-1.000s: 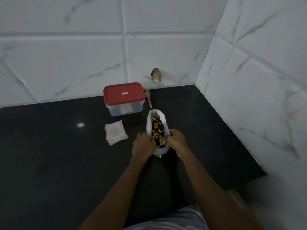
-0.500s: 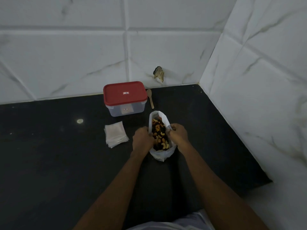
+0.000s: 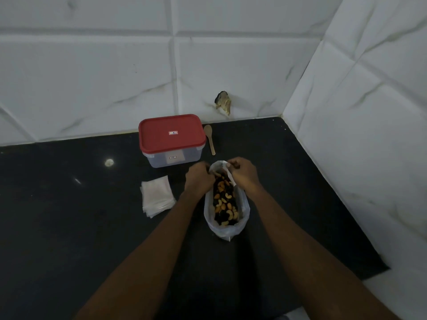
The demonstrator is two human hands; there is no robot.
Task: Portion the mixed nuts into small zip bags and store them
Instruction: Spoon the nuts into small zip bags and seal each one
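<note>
A black worktop (image 3: 69, 227) is seen from above, set into a corner of white marble-patterned wall tiles (image 3: 92, 77). Near the middle of it, a clear plastic bag (image 3: 231, 229) is laid with its mouth pointing away from the person. The bag is filled with mixed nuts (image 3: 223, 202); pale cashews and dark pieces can be made out.

The far end of the bag's mouth is held from both sides. The left rim is gripped by the left hand (image 3: 199, 179), its fingers (image 3: 206, 169) curled tightly inward. The right rim is pinched by the right hand (image 3: 245, 174), its fingers (image 3: 231, 163) bent and closed on the thin plastic. Both forearms are stretched forward from the bottom edge of the view.

A small stack of empty zip bags (image 3: 157, 196) is placed just left of the left forearm. Behind the hands, against the wall, a clear container with a red lid (image 3: 172, 135) is set, closed. A wooden spoon (image 3: 209, 138) is laid just to its right. A chipped spot (image 3: 223, 102) is visible in the tile above the spoon.
</note>
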